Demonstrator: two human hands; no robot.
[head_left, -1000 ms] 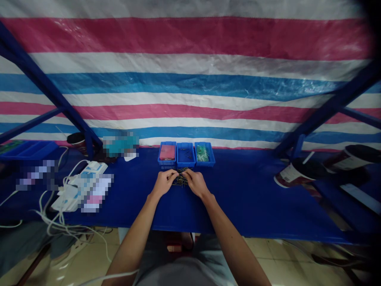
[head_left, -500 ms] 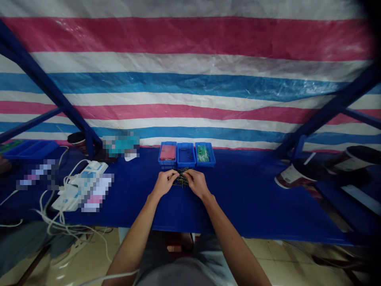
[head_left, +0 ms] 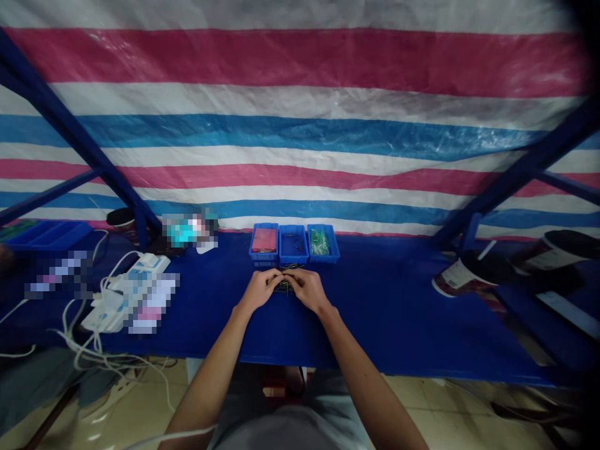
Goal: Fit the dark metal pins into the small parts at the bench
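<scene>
A small pile of thin, dark and brassy pieces lies on the blue table, in front of three blue bins. Over its left side is my left hand, fingertips pinched on something too small to make out. My right hand is over the right side, also pinched, its fingertips meeting those of the left. Of the bins, the left one holds a red stack, the middle bin has a few dark thin pieces, and the right one contains green and clear items.
White power strips with tangled cables lie at the left, beside a blurred packet. A dark cup stands at the right, near another cup and a phone-like slab. Blue frame bars slope up at both sides. A person's leg shows at lower left.
My two hands have come together over the pile, and their fingertips now meet. The bins have not moved.
</scene>
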